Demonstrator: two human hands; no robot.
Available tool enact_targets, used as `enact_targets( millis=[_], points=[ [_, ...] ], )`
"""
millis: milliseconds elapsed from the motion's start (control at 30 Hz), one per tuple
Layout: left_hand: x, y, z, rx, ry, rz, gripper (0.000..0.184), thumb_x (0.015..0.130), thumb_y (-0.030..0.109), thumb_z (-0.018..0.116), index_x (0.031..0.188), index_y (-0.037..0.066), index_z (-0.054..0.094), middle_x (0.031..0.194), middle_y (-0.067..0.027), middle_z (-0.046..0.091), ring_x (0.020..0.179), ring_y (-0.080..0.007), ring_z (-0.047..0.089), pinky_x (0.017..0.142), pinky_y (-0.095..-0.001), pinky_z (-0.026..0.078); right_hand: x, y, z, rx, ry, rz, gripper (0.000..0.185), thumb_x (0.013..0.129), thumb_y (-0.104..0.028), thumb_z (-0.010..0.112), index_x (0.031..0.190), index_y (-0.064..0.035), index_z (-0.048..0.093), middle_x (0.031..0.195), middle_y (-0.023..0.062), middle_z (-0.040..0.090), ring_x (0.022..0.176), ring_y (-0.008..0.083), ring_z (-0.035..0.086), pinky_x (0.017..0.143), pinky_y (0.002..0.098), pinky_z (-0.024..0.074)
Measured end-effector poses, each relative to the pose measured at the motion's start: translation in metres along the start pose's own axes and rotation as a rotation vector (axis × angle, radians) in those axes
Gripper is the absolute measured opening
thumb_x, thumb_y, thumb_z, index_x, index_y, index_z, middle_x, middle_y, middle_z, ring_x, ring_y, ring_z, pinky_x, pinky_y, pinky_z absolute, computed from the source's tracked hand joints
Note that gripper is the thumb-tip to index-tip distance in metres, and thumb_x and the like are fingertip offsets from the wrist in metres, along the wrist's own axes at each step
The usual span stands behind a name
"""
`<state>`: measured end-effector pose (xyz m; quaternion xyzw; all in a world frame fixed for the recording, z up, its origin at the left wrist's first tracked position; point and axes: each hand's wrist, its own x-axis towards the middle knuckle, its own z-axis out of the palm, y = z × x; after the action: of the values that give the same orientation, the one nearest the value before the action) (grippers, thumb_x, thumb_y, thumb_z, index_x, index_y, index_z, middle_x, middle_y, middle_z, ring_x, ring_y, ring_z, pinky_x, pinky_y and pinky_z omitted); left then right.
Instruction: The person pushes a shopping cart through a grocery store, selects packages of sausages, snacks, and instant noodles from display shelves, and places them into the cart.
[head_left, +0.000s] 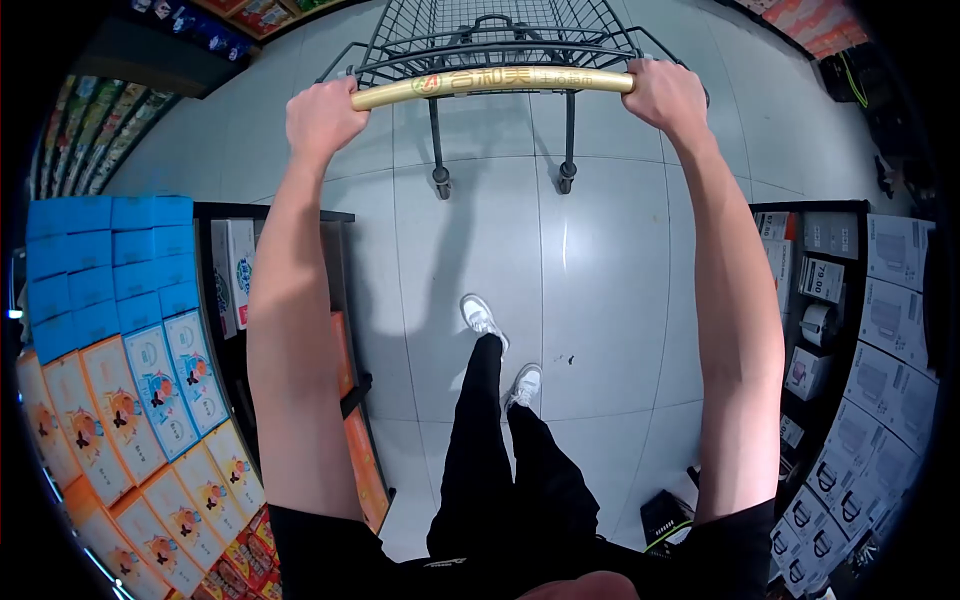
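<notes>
Both hands grip the yellow handle bar (495, 80) of a dark wire shopping cart (460, 30). My left hand (327, 115) is wrapped round the bar's left end, and my right hand (667, 95) is closed round its right end. Chinese characters are printed along the bar between them. The cart's basket reaches past the top edge of the view, and two of its wheels stand on the floor below the bar. What little of the basket shows holds nothing I can make out.
Stacked blue and orange boxes (130, 330) and a dark shelf stand at the left. A shelf with price tags and stacked grey cartons (880, 370) is at the right. Two white shoes (480, 315) stand on the tiled floor (600, 260).
</notes>
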<state>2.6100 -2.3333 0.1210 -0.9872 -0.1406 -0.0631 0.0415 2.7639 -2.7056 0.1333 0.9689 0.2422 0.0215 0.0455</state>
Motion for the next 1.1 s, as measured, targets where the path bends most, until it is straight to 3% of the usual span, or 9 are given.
enact_targets(
  millis=[200, 633, 867, 1100],
  points=[
    [0.105, -0.017, 0.017, -0.048, 0.066, 0.055, 0.013, 0.076, 0.026, 0.064, 0.077, 0.014, 0.066, 0.071, -0.0092, 0.068, 0.073, -0.0317, 0.066, 0.064, -0.0429, 0.052, 0.100, 0.007, 0.001, 0.006, -0.006, 0.020, 0.019, 0.076, -0.020, 0.057, 0.086, -0.0122, 0.072, 0.081, 0.0103, 0.071, 0.078, 0.0306, 0.069, 0.070, 0.0418, 0.0555],
    [0.323, -0.041, 0.040, -0.065, -0.112, 0.098, 0.010, 0.074, 0.021, 0.064, 0.080, 0.014, 0.067, 0.076, -0.0066, 0.070, 0.075, -0.0271, 0.069, 0.066, -0.0402, 0.054, 0.292, 0.020, -0.002, 0.002, -0.118, 0.090, 0.015, 0.075, -0.021, 0.060, 0.083, -0.0104, 0.069, 0.077, 0.0108, 0.070, 0.076, 0.0291, 0.069, 0.067, 0.0414, 0.0546],
    [0.386, -0.046, 0.054, -0.094, -0.064, 0.083, 0.009, 0.073, 0.021, 0.066, 0.079, 0.013, 0.067, 0.074, -0.0062, 0.069, 0.074, -0.0262, 0.069, 0.066, -0.0400, 0.055, 0.366, 0.033, 0.002, -0.012, -0.141, 0.048, 0.018, 0.076, -0.021, 0.060, 0.087, -0.0103, 0.069, 0.080, 0.0112, 0.071, 0.078, 0.0299, 0.069, 0.070, 0.0424, 0.0554],
    [0.407, -0.038, 0.061, -0.110, 0.019, -0.017, 0.009, 0.069, 0.020, 0.067, 0.072, 0.013, 0.064, 0.069, -0.0067, 0.066, 0.067, -0.0277, 0.067, 0.061, -0.0411, 0.053, 0.431, 0.056, 0.006, 0.021, -0.049, -0.098, 0.014, 0.072, -0.018, 0.063, 0.080, -0.0091, 0.070, 0.074, 0.0126, 0.069, 0.071, 0.0309, 0.069, 0.065, 0.0426, 0.0553]
  ],
)
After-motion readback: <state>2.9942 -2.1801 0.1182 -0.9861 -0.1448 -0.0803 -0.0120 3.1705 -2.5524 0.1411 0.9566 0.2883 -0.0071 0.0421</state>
